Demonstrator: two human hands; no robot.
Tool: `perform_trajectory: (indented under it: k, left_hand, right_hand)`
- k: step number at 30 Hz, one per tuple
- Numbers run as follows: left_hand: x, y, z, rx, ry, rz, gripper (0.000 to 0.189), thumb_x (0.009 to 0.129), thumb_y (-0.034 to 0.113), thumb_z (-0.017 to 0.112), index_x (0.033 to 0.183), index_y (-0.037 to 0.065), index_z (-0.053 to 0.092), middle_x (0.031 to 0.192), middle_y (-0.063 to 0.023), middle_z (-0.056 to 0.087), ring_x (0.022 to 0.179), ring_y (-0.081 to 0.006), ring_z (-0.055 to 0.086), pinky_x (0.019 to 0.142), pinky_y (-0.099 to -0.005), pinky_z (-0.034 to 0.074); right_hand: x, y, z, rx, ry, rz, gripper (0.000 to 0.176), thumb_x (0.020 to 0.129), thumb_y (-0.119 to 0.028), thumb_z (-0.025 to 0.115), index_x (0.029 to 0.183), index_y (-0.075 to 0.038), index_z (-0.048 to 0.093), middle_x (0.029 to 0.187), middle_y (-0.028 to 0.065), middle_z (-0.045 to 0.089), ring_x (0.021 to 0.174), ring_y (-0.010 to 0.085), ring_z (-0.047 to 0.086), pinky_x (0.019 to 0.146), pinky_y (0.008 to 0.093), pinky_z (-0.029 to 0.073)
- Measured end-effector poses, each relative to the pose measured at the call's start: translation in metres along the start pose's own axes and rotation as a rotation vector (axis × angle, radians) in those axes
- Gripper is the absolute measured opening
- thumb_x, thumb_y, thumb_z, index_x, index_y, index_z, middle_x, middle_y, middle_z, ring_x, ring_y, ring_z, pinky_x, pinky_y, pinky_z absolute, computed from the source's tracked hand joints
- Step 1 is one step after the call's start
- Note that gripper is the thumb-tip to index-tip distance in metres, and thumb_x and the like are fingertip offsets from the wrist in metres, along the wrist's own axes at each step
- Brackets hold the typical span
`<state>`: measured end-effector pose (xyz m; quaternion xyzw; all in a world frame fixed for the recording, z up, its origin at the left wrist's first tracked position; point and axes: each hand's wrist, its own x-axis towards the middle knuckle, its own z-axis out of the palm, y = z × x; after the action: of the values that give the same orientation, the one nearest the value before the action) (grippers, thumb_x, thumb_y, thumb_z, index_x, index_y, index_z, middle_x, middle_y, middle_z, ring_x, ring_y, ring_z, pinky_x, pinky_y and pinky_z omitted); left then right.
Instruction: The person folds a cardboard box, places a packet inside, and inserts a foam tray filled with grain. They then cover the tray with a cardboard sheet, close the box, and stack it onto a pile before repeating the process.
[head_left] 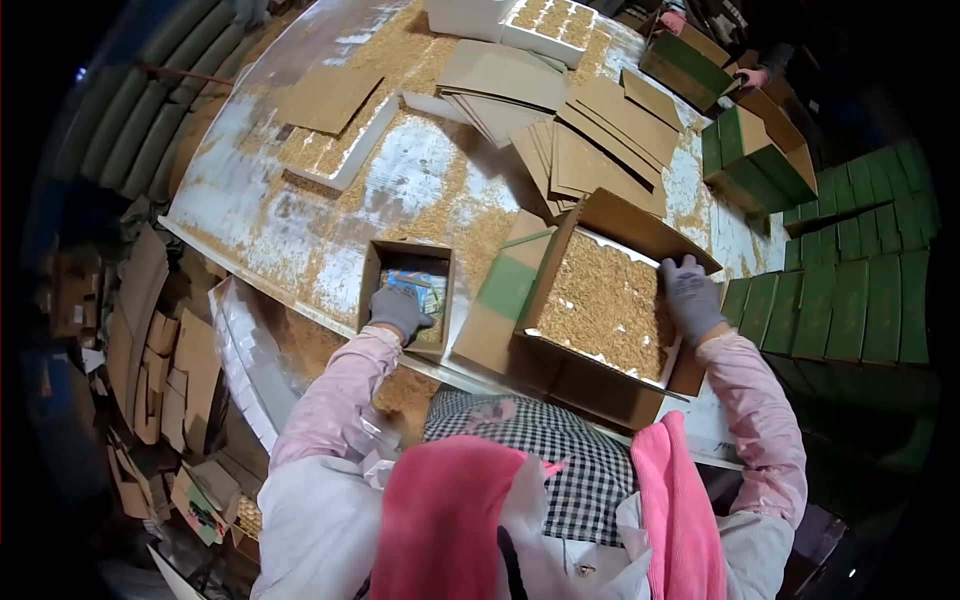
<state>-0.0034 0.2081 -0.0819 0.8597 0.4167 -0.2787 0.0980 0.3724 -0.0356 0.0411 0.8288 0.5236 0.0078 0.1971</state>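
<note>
My left hand (398, 308), in a grey glove, reaches down into a small open cardboard box (448, 285). Its fingers curl over blue printed packets (425, 283) inside, and the fingertips are partly hidden. To the right, a larger open carton (620, 212) stands tilted, holding a white foam tray (600, 352) filled with light-brown, sawdust-like grains (605, 295). My right hand (692, 298), gloved in grey too, grips the carton's right side, fingers bent over the edge beside the tray.
Cardboard sheets (600, 125) lie stacked beyond the carton. Foam trays of grain (325, 150) rest farther back. Green cartons (860, 300) are piled at right, near an open green box (755, 160). A co-worker's gloved hand (752, 77) is at upper right. Flattened cardboard (150, 350) clutters the left floor.
</note>
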Motion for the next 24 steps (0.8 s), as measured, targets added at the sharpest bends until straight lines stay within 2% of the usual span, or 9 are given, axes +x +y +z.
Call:
perform_trajectory:
  k: [4, 5, 9, 12, 13, 16, 18, 20, 24]
  left_hand:
    - [0.003, 0.002, -0.008, 0.0, -0.068, -0.034, 0.06, 0.07, 0.059, 0.075, 0.1, 0.007, 0.073, 0.104, -0.0146, 0.071, 0.096, -0.0305, 0.068, 0.078, -0.0409, 0.055]
    - [0.009, -0.003, 0.004, 0.014, -0.091, 0.015, 0.064, 0.072, 0.059, 0.074, 0.111, 0.009, 0.068, 0.113, -0.0106, 0.068, 0.101, -0.0287, 0.067, 0.071, -0.0486, 0.055]
    - [0.008, -0.011, 0.015, -0.03, -0.045, 0.038, 0.068, 0.072, 0.054, 0.076, 0.121, 0.009, 0.061, 0.119, -0.0118, 0.065, 0.11, -0.0272, 0.062, 0.093, -0.0402, 0.049]
    - [-0.029, 0.007, -0.012, -0.045, -0.074, -0.043, 0.056, 0.079, 0.044, 0.072, 0.12, 0.008, 0.061, 0.122, -0.0138, 0.063, 0.114, -0.0272, 0.061, 0.096, -0.0388, 0.048]
    - [-0.037, 0.016, -0.024, 0.019, -0.086, -0.056, 0.04, 0.084, 0.033, 0.066, 0.114, 0.008, 0.066, 0.119, -0.0136, 0.065, 0.111, -0.0252, 0.063, 0.09, -0.0392, 0.052]
    - [-0.001, 0.003, 0.015, 0.125, -0.066, -0.086, 0.027, 0.085, 0.024, 0.062, 0.106, 0.009, 0.071, 0.11, -0.0113, 0.069, 0.104, -0.0236, 0.066, 0.082, -0.0395, 0.055]
    - [0.025, -0.012, 0.046, 0.157, 0.068, -0.098, 0.027, 0.085, 0.026, 0.06, 0.102, 0.008, 0.072, 0.102, -0.0104, 0.071, 0.098, -0.0246, 0.068, 0.078, -0.039, 0.056]
    - [0.008, -0.008, 0.019, 0.096, -0.042, -0.043, 0.028, 0.082, 0.028, 0.062, 0.1, 0.009, 0.072, 0.101, -0.0109, 0.071, 0.096, -0.0263, 0.068, 0.078, -0.038, 0.055]
    - [-0.048, 0.005, -0.033, -0.379, 0.296, -0.145, 0.021, 0.075, 0.023, 0.069, 0.092, 0.01, 0.07, 0.097, -0.0119, 0.071, 0.09, -0.0283, 0.068, 0.077, -0.0355, 0.054]
  right_hand:
    - [0.001, -0.032, 0.069, -0.092, 0.011, 0.111, 0.019, 0.089, -0.017, 0.051, 0.107, -0.012, 0.056, 0.099, 0.0115, 0.057, 0.083, 0.0286, 0.061, 0.056, 0.0439, 0.054]
    - [0.004, -0.04, 0.061, -0.157, -0.048, 0.135, 0.021, 0.09, -0.018, 0.049, 0.108, -0.012, 0.058, 0.098, 0.0105, 0.058, 0.084, 0.0285, 0.062, 0.051, 0.0444, 0.052]
    - [0.006, -0.015, -0.022, 0.224, -0.287, -0.006, 0.024, 0.093, -0.025, 0.049, 0.105, -0.009, 0.061, 0.099, 0.0159, 0.069, 0.091, 0.0303, 0.068, 0.077, 0.0408, 0.054]
    - [0.015, 0.033, -0.098, 0.766, 0.094, 0.129, 0.025, 0.091, -0.03, 0.055, 0.105, -0.011, 0.062, 0.094, 0.0146, 0.07, 0.09, 0.0325, 0.068, 0.083, 0.0433, 0.052]
    - [0.041, 0.055, -0.085, 0.604, 0.105, 0.082, 0.029, 0.09, -0.031, 0.058, 0.111, -0.011, 0.06, 0.1, 0.0149, 0.069, 0.094, 0.0317, 0.067, 0.085, 0.0421, 0.052]
    - [0.11, 0.079, -0.03, 0.192, -0.101, -0.128, 0.064, 0.079, -0.037, 0.074, 0.132, -0.013, 0.046, 0.125, 0.017, 0.058, 0.115, 0.0322, 0.057, 0.094, 0.0408, 0.049]
    - [0.151, 0.081, 0.034, 0.187, -0.189, -0.253, 0.102, 0.06, -0.045, 0.087, 0.139, -0.007, 0.035, 0.137, 0.0206, 0.044, 0.129, 0.037, 0.042, 0.1, 0.044, 0.045]
    - [0.167, 0.071, 0.063, 0.236, -0.04, -0.247, 0.099, 0.062, -0.037, 0.087, 0.139, -0.004, 0.035, 0.137, 0.0218, 0.044, 0.129, 0.0375, 0.042, 0.099, 0.045, 0.045]
    - [0.191, 0.071, 0.106, 0.355, 0.393, -0.387, 0.068, 0.071, -0.021, 0.078, 0.132, -0.009, 0.05, 0.129, 0.0173, 0.054, 0.116, 0.0342, 0.055, 0.09, 0.0394, 0.05]
